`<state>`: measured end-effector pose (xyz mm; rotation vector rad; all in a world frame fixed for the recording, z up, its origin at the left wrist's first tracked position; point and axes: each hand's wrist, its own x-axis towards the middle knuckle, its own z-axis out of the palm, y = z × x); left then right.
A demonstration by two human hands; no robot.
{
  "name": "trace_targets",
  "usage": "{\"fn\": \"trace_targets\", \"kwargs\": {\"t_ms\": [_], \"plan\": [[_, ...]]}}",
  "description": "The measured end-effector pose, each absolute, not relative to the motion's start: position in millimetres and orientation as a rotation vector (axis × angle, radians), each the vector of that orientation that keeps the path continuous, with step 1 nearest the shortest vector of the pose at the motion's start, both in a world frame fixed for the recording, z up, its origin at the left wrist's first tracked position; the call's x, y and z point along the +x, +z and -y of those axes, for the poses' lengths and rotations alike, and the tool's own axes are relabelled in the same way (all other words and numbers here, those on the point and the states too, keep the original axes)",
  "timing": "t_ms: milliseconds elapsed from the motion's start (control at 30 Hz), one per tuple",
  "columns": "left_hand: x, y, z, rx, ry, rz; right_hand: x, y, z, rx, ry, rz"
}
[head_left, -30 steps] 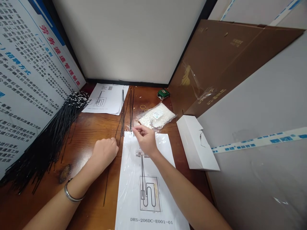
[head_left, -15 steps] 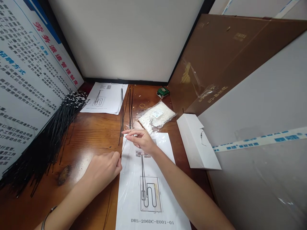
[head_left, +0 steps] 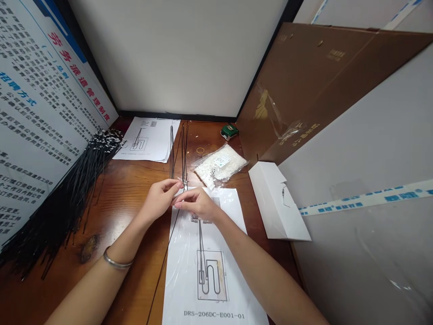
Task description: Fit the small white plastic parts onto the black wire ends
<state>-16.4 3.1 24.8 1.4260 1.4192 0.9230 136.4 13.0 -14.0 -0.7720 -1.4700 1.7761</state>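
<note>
My left hand (head_left: 161, 198) and my right hand (head_left: 198, 204) are close together over the top of a printed diagram sheet (head_left: 184, 271). A thin black wire (head_left: 164, 257) runs from between them down past the sheet's left edge to the bottom of the view. My right thumb and fingertips are pinched on this wire. The left thumb and forefinger are pinched just above, at the wire's upper part; its tip is too small to make out. Just beyond my fingers lie several black wires (head_left: 183, 151) in two loose groups.
A clear bag of small white parts (head_left: 221, 164) lies beyond my right hand, with a green tape measure (head_left: 229, 131) behind it. A folded white card (head_left: 277, 203) stands at right. A large black wire bundle (head_left: 64, 203) leans left, near another printed sheet (head_left: 152, 140).
My left hand has moved up and right, along to the right hand's fingertips. The right hand has dropped slightly toward me, and more of the wire shows trailing below.
</note>
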Motion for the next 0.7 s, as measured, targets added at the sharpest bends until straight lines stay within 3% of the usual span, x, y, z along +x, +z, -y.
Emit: {"fn": "trace_targets", "kwargs": {"t_ms": [433,700], "plan": [[-4,10,-13,0.891,1.183,-1.136,137,-14,-14,-0.750,1.791,1.609],[-4,5,-13,0.740,1.373,-1.081,137,-23,-24,-0.726,1.598,1.159]]}}
